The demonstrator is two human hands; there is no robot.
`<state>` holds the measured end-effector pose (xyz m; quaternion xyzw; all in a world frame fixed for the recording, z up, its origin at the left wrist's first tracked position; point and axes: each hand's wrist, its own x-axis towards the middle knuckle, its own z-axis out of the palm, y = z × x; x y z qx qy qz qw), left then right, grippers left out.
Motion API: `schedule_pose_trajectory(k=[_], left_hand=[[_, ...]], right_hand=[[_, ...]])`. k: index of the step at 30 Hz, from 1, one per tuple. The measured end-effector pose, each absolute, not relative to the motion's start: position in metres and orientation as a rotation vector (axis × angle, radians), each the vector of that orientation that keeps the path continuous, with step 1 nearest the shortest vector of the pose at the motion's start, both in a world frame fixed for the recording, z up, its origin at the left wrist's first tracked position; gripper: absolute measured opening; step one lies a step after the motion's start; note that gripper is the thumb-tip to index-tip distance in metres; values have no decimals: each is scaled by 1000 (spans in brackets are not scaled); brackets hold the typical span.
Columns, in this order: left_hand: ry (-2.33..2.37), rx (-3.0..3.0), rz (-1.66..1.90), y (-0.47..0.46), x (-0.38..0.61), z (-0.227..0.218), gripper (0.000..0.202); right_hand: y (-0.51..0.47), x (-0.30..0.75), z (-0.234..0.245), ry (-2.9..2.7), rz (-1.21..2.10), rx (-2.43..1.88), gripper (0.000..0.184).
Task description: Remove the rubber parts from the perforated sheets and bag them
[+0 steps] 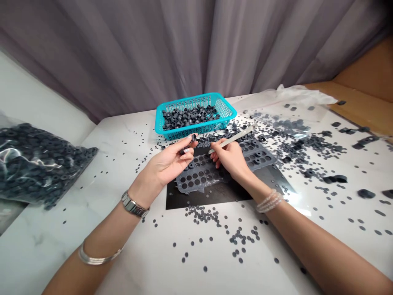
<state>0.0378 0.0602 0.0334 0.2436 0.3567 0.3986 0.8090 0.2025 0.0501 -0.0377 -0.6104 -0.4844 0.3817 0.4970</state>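
The left hand [166, 166] pinches a black cap [193, 138] at its fingertips, seemingly keeping its rim exposed; the right hand [229, 159] grips a pale stick [242, 133] near one end, likely for control, above a grey sheet [188, 186]. Beyond the fingers: turquoise basket [159, 123], disc-strewn white table [138, 254], drawn curtain [147, 53]

The left forearm [109, 233] and right forearm [310, 233] are bare. On the left wrist [143, 190], at eight o'clock, sits a silver-toned metal watch [134, 206] with a linked band. Farther up that arm, near half past seven, is a shiny silver bangle [98, 260], seemingly of slim bands. At four o'clock the right wrist [259, 188] wears a bracelet [270, 200] of pale, pearl-like beads in several strands.
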Motion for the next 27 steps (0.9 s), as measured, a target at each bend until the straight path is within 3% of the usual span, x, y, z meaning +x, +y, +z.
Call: schedule_pose_trajectory(k=[8, 12, 15, 27], left_hand=[[734, 460, 822, 56, 37, 37, 9], [716, 429, 839, 61, 30, 37, 19], [800, 568, 840, 67, 25, 34, 10], [1411, 2463, 245, 55, 22, 26, 19]], right_hand=[[50, 204, -37, -1142, 938, -1498, 20], [49, 202, -35, -1167, 933, -1409, 22], [44, 198, -32, -1324, 915, -1346, 22], [33, 185, -26, -1737, 718, -1385, 22]])
